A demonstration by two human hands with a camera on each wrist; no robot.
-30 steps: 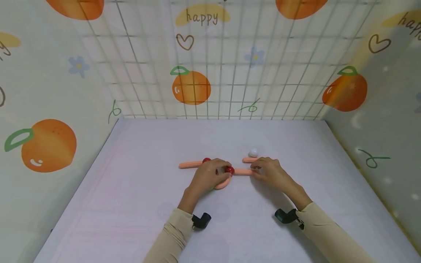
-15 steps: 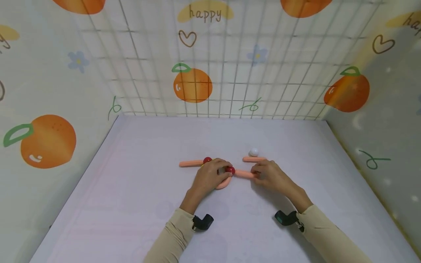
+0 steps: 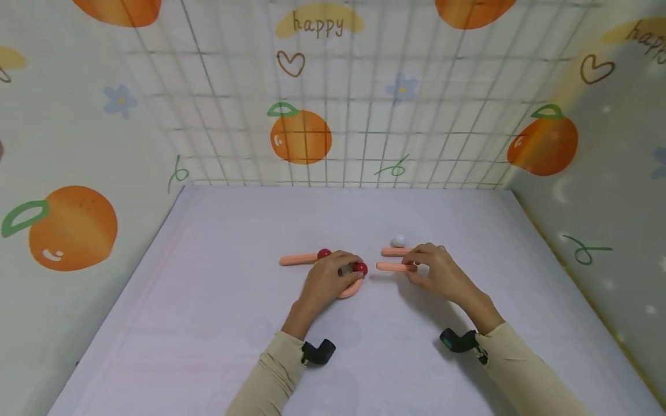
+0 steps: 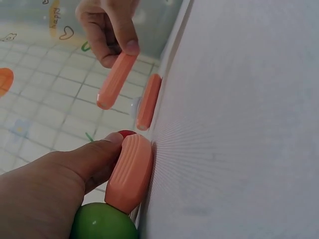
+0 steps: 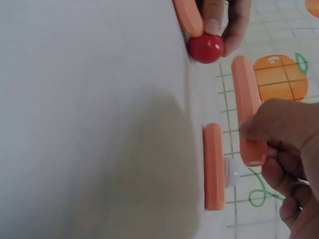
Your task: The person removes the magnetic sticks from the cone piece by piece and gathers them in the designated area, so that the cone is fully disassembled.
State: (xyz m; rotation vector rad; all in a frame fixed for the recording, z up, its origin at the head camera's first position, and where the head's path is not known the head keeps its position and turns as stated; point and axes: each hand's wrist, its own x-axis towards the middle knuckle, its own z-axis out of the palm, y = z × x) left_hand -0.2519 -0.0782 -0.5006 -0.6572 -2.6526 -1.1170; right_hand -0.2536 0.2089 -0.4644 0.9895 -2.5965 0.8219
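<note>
My left hand (image 3: 326,278) pinches a red ball (image 3: 361,269) that joins onto a curved salmon-coloured rod (image 3: 350,289). In the left wrist view a green ball (image 4: 103,222) sits at that rod's near end, under the palm. On the hand's far side a second red ball (image 3: 324,253) has a straight salmon-coloured rod (image 3: 298,260) pointing left. My right hand (image 3: 441,273) pinches another straight salmon rod (image 5: 246,102) between thumb and fingers, raised off the table. A gap separates its free end from the red ball.
A loose salmon rod (image 5: 214,167) lies on the table just behind the right hand, with a white ball (image 3: 399,240) beyond it. The white table (image 3: 234,346) meets a patterned curtain and wire grid (image 3: 348,138) at the back.
The rod in my right hand was against the red ball, tilted there, and is now off it, drawn right and up. My left hand keeps its hold with little movement.
</note>
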